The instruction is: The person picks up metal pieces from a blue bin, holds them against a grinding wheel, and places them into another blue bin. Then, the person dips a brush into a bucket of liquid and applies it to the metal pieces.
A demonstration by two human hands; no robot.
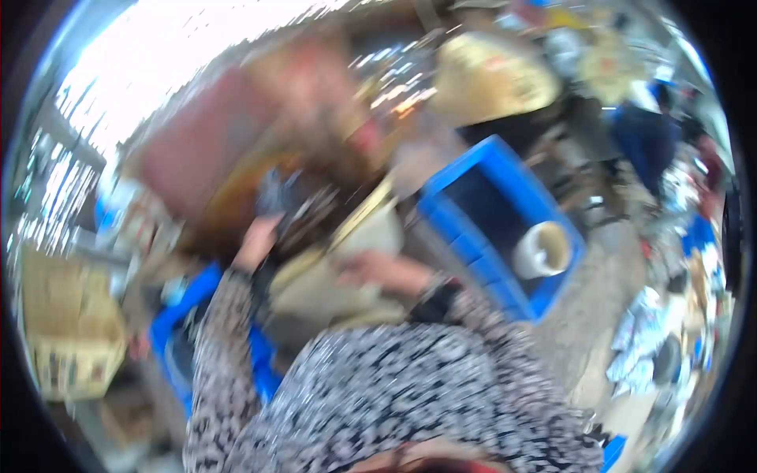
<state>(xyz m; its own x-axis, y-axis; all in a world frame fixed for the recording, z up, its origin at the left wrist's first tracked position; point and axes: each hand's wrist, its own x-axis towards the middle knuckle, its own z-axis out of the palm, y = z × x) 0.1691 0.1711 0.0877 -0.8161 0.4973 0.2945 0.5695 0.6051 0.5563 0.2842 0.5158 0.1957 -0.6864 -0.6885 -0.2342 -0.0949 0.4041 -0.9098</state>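
The picture is strongly smeared by motion. My left hand (pixel 259 243) reaches forward beside a blurred grey-blue thing (pixel 277 189) and some dark, shiny streaks. Whether its fingers hold any of this cannot be made out. My right hand (pixel 382 270) is over a cream-coloured open carton or sack (pixel 367 236), its fingers stretched to the left and nothing visible in them. Touch between that hand and the cream material is unclear. Both forearms wear patterned sleeves, with a dark band (pixel 439 298) at the right wrist.
On the right stands a blue crate (pixel 465 236) holding a white, cup-like round thing (pixel 542 251). Another blue crate (pixel 169 323) is by my left forearm. Cardboard boxes (pixel 71 323) sit far left. A large reddish blurred surface (pixel 197 142) lies ahead; mixed clutter (pixel 639 339) lines the right.
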